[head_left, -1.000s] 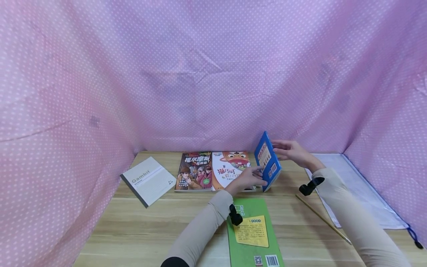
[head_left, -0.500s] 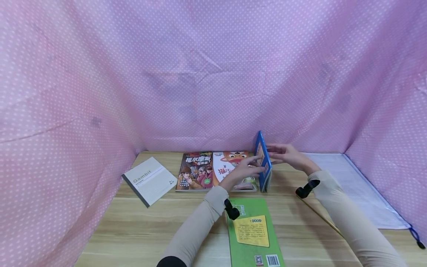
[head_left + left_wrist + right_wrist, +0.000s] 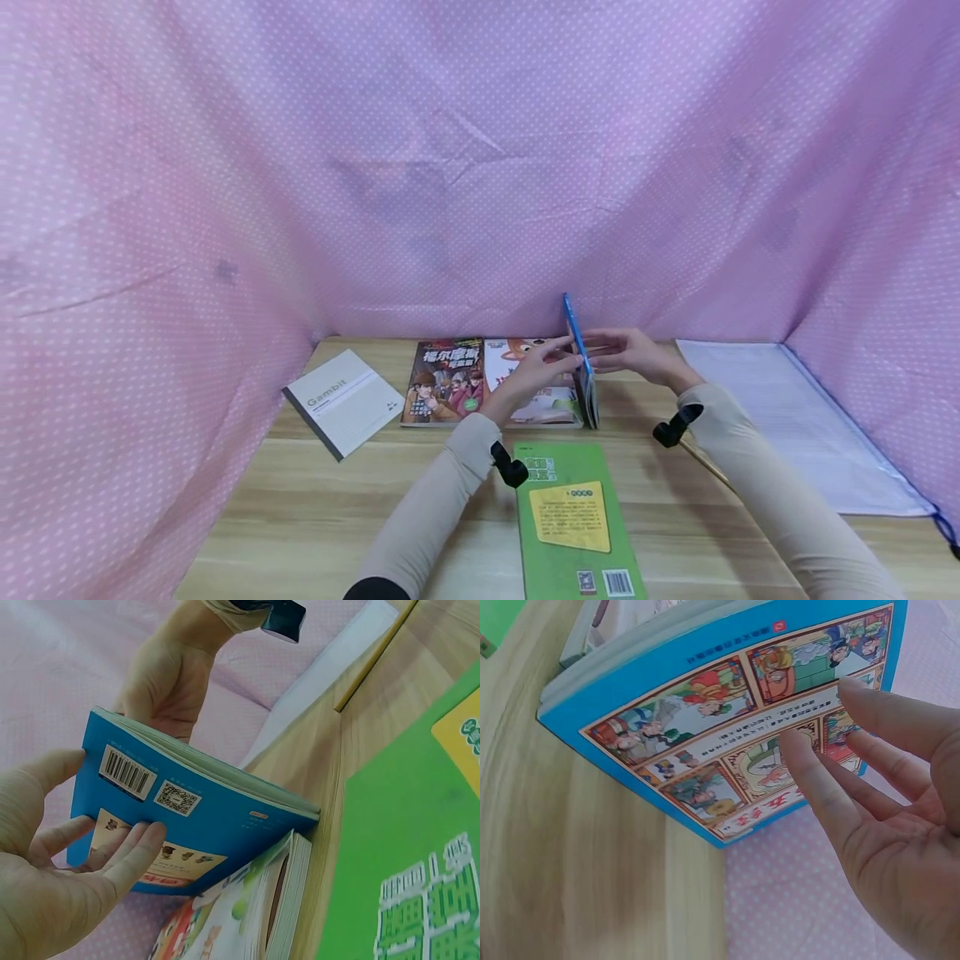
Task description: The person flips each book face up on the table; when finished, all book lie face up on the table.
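A blue book (image 3: 573,321) stands on edge near the pink cloth, its pages toward the front. My left hand (image 3: 534,377) is on its left side; in the left wrist view the fingertips lie against the back cover (image 3: 225,832) and the thumb touches the edge. On the other side, my right hand (image 3: 633,358) has fairly straight fingers at the illustrated front cover (image 3: 705,776). Right beside the blue book's lower edge lies a white picture book (image 3: 551,410) with an orange animal, partly covered by my left hand. A detective comic book (image 3: 446,392) lies flush to its left.
A green book (image 3: 558,575) lies in front, back cover up. The grey-white Gambit notebook (image 3: 347,404) lies askew at the left. A thin golden stick (image 3: 708,465), partly under the right forearm, and a translucent white pouch (image 3: 802,442) are at the right. Pink dotted cloth (image 3: 465,208) surrounds the table.
The blue book has moved left toward the white picture book and turned from a leaning pose to nearly upright, edge-on to the head view. Both hands have moved left along with it.
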Action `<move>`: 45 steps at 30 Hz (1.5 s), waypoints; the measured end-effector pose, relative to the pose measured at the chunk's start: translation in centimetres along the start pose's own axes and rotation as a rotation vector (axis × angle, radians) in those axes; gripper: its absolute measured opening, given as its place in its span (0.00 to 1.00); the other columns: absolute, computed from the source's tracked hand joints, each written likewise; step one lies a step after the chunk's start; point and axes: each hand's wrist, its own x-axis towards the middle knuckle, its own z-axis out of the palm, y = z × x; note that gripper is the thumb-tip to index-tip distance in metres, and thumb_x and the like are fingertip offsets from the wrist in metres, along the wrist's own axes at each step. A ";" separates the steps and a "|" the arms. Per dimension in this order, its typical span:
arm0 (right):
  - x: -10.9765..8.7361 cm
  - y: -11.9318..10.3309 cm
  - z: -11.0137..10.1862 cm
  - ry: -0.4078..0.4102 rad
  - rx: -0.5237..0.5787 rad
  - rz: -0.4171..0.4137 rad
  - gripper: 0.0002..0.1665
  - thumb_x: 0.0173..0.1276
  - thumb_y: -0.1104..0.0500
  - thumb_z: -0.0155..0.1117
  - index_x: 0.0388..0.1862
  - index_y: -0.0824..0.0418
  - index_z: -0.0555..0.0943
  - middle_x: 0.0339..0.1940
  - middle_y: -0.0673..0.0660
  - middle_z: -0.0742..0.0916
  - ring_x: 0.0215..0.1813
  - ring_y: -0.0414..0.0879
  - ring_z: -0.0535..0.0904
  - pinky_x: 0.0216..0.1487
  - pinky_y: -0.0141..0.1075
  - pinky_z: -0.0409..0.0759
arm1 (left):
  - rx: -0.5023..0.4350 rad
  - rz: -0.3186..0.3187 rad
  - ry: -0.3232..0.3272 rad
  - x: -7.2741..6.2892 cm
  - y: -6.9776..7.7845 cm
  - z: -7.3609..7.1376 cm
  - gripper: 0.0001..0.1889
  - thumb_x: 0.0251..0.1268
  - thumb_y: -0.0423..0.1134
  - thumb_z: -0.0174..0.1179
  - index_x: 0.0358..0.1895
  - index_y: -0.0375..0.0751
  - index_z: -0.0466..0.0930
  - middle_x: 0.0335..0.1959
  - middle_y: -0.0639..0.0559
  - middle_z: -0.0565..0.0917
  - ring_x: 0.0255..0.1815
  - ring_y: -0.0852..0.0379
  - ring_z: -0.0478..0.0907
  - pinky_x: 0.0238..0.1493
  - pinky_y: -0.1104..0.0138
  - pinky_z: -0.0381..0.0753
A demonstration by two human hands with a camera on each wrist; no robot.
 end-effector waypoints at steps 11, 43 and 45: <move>0.9 1.0 2.2 -0.022 -0.219 0.055 0.35 0.69 0.57 0.70 0.74 0.59 0.72 0.71 0.65 0.79 0.69 0.62 0.77 0.67 0.47 0.80 | 0.085 -0.027 0.027 -2.2 -0.2 -2.2 0.37 0.69 0.45 0.66 0.79 0.48 0.62 0.65 0.42 0.75 0.60 0.45 0.81 0.67 0.47 0.79; 3.6 4.3 2.0 0.104 -0.373 0.150 0.31 0.67 0.62 0.71 0.68 0.65 0.77 0.67 0.70 0.80 0.67 0.66 0.75 0.71 0.59 0.72 | 0.210 -0.097 0.022 -3.5 -1.3 -5.7 0.45 0.61 0.31 0.71 0.81 0.49 0.58 0.70 0.42 0.76 0.63 0.46 0.80 0.62 0.55 0.83; 3.8 4.5 1.9 0.110 -0.382 0.155 0.30 0.67 0.61 0.71 0.68 0.65 0.77 0.67 0.70 0.80 0.67 0.66 0.75 0.70 0.58 0.73 | 0.227 -0.105 0.025 -3.5 -1.4 -5.9 0.46 0.60 0.31 0.72 0.81 0.49 0.58 0.70 0.43 0.75 0.64 0.46 0.79 0.61 0.55 0.84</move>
